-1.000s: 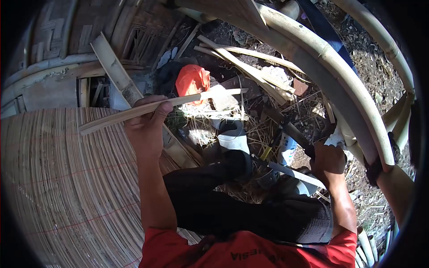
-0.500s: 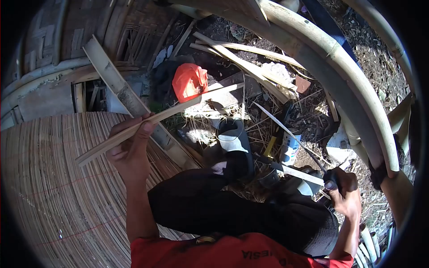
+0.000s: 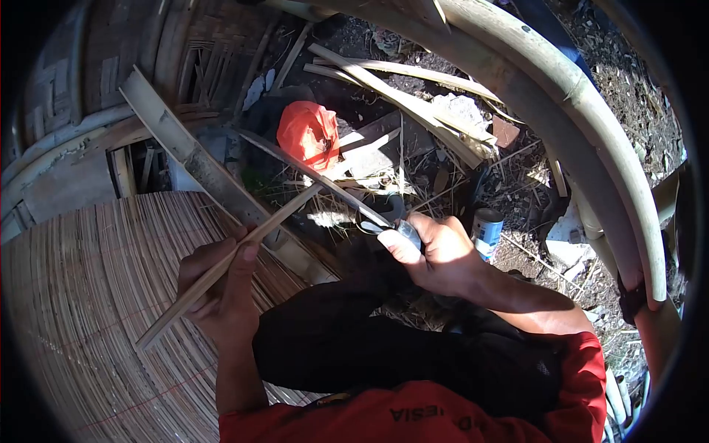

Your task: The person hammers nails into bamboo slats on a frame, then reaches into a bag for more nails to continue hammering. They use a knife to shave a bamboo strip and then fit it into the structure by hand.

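My left hand (image 3: 221,284) is closed around a narrow bamboo strip (image 3: 284,217), which slants up and to the right. In my right hand (image 3: 447,255) is the handle of a long-bladed knife (image 3: 317,177), its blade pointing up and left. The blade crosses the strip's far end, close to the strip's tip. Below my left hand lies a surface of many thin sticks (image 3: 96,284) tied in rows. A wide split bamboo piece (image 3: 166,122) leans behind the left hand.
A red plastic bag (image 3: 301,127) sits on the ground just beyond the blade. Several loose bamboo strips (image 3: 402,103) lie farther back. A blue and white can (image 3: 487,229) stands right of my right hand. A thick curved bamboo pole (image 3: 583,100) arches along the right side.
My right hand has swung left and up from the lower right, bringing the knife across the strip. The strip's far end has dropped closer, while my left hand keeps its hold.
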The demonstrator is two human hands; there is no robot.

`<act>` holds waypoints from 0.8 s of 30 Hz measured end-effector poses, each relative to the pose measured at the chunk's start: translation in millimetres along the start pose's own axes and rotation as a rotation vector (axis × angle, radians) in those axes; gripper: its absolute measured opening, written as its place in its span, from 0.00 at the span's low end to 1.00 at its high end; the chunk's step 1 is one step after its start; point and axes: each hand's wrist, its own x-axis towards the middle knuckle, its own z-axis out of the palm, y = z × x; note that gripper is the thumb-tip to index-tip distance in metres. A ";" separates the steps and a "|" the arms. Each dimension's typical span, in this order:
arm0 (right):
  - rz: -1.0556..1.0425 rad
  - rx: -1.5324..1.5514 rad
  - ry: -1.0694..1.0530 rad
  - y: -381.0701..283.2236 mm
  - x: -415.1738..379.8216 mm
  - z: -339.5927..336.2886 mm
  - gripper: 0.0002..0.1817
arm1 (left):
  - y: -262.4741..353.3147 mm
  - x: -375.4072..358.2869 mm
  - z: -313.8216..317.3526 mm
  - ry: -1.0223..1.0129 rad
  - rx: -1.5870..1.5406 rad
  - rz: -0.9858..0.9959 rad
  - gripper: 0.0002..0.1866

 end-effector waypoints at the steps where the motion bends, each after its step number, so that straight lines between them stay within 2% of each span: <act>1: 0.004 0.001 -0.001 0.5 -0.8 -1.9 0.26 | -0.1 0.0 1.0 0.007 -0.024 -0.001 0.10; 3: -0.225 -0.112 0.110 -0.3 -7.0 -2.8 0.26 | -1.3 0.5 -1.2 0.003 -0.043 -0.011 0.11; 4: -0.276 0.033 0.116 -7.2 -8.1 -5.1 0.26 | -3.0 1.8 -3.0 -0.015 -0.040 0.010 0.11; 6: -0.105 0.019 0.014 -0.6 2.5 -5.7 0.26 | -3.3 0.2 -5.3 -0.035 -0.031 0.020 0.11; 7: 0.077 -0.037 -0.056 3.6 11.3 -4.5 0.21 | -2.6 -0.6 -4.7 -0.043 -0.036 0.037 0.11; 10: -0.127 -0.166 0.094 8.7 6.0 2.3 0.21 | -4.0 -0.8 1.0 -0.023 -0.044 0.066 0.12; 11: -0.208 -0.150 0.094 3.8 1.5 -1.2 0.20 | -4.0 -1.0 -0.2 -0.007 -0.032 0.055 0.12; 12: -0.303 -0.007 0.139 5.3 -1.1 2.7 0.25 | -4.0 0.7 0.2 -0.013 -0.028 0.056 0.12; 14: -0.290 -0.053 0.096 6.2 3.8 -2.2 0.27 | -1.5 -0.9 -0.6 -0.041 -0.020 0.060 0.12; 16: 0.013 -0.131 0.030 0.4 14.1 -4.7 0.29 | -0.7 -1.7 -1.4 -0.050 -0.030 0.074 0.12; 17: -0.076 -0.169 0.091 5.9 10.6 1.5 0.24 | -2.1 -1.0 -1.2 -0.061 -0.027 0.085 0.13; 18: -0.219 -0.247 0.108 3.9 4.6 -0.1 0.24 | -1.7 -0.4 -1.6 -0.071 -0.024 0.086 0.13; 20: -0.494 -0.215 0.108 5.2 3.3 -6.0 0.24 | -1.8 -1.2 -0.1 -0.076 -0.005 0.085 0.13; 21: -0.386 -0.251 0.125 10.8 5.7 -0.4 0.25 | -1.3 -3.4 -2.2 -0.085 -0.001 0.073 0.13; 22: -0.104 -0.266 0.072 12.0 14.4 1.4 0.27 | -0.7 -4.1 -3.2 -0.062 0.001 0.054 0.13; 24: 0.082 -0.327 0.122 26.0 25.6 -7.8 0.33 | -0.6 -1.9 0.5 -0.024 -0.015 0.058 0.14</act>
